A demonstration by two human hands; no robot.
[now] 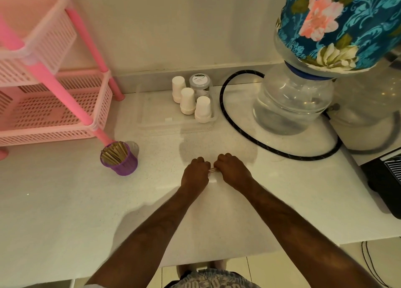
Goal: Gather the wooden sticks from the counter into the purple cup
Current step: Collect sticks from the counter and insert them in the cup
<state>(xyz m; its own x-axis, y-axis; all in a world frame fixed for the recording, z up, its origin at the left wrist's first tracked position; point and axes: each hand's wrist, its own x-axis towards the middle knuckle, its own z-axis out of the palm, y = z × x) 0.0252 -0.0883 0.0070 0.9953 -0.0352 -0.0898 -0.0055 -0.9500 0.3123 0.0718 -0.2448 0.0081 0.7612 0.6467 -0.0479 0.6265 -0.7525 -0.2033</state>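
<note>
A purple cup (pixel 121 163) stands on the white counter (pixel 65 201) at the left, with several wooden sticks upright inside it. In the middle of the counter my left hand (pixel 196 171) and my right hand (pixel 231 170) sit side by side, knuckles up, fingers curled. Between them a short stretch of wooden sticks (pixel 212 169) shows, lying level, with each hand closed over one end. The rest of the sticks is hidden under my fingers.
A pink plastic rack (pixel 54 105) stands at the left, its leg right behind the cup. Stacks of white paper cups (pixel 187 101) and a lidded jar sit in a clear tray at the back. A water bottle dispenser (pixel 293 101), black hose (pixel 238 131) and black appliance (pixel 386 179) fill the right.
</note>
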